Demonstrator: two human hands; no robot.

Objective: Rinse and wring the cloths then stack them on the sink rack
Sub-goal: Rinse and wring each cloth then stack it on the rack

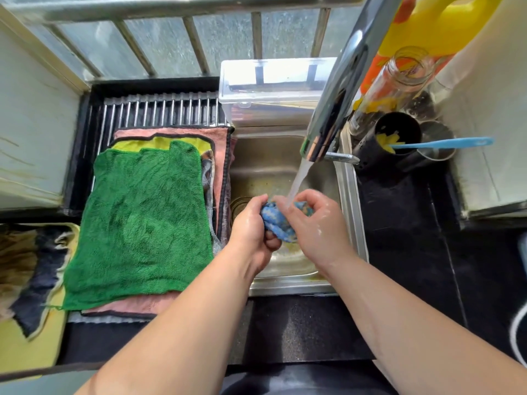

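Observation:
A bunched blue cloth (pixel 278 222) is gripped from both sides over the steel sink (pixel 349 201). My left hand (pixel 252 232) curls round its left end and my right hand (pixel 315 228) round its right end. Water streams from the chrome tap (pixel 336 104) onto the cloth. To the left, the ribbed sink rack (pixel 159 111) carries a flat stack of cloths: a green cloth (pixel 142 223) on top, a yellow cloth (pixel 159 143) and a pink cloth (pixel 199 134) showing beneath it.
A clear plastic box (pixel 271 89) stands behind the sink. At the right are a black utensil holder (pixel 396 138) with a blue-handled tool (pixel 445 143), a glass jar (pixel 399 75) and a yellow bottle (pixel 439 21). More dark and brown cloths (pixel 31 266) lie at far left.

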